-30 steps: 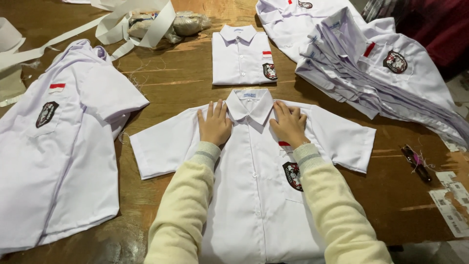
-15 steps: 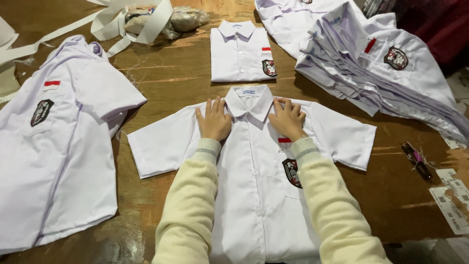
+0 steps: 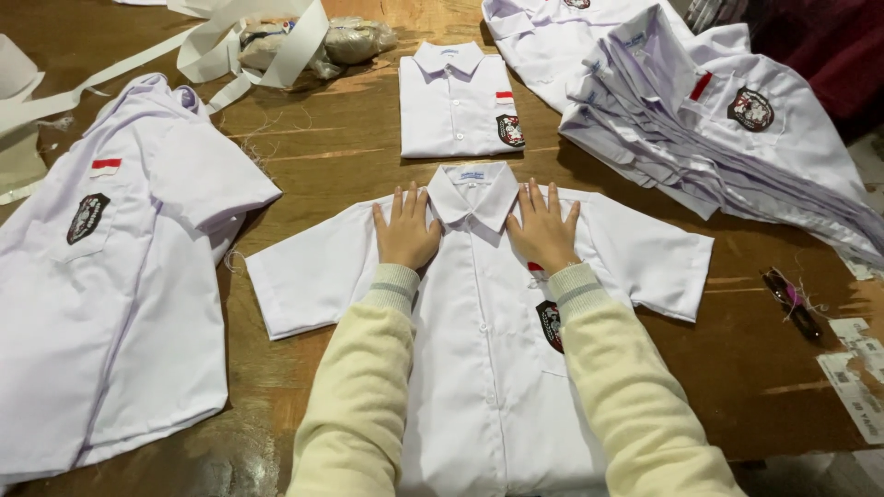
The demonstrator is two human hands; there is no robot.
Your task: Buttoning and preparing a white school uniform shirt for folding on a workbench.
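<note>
Both palms still pressed flat, fingers spread wide, gripping nothing: left hand (image 3: 405,230) and right hand (image 3: 543,230) either side of the collar of the white shirt (image 3: 479,368), spread face-up mid-table (image 3: 350,156). Barely shifted since half a second ago. Folded shirt (image 3: 456,101) just beyond. Small dark object (image 3: 790,302) at right, perhaps scissors.

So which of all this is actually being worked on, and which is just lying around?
In hand:
- left hand and right hand, flat on the spread white shirt, either side of its collar

Lying about:
- folded shirt
- shirt stack at right
- shirts at left
- white strips
- small dark tool
- wooden table
</note>
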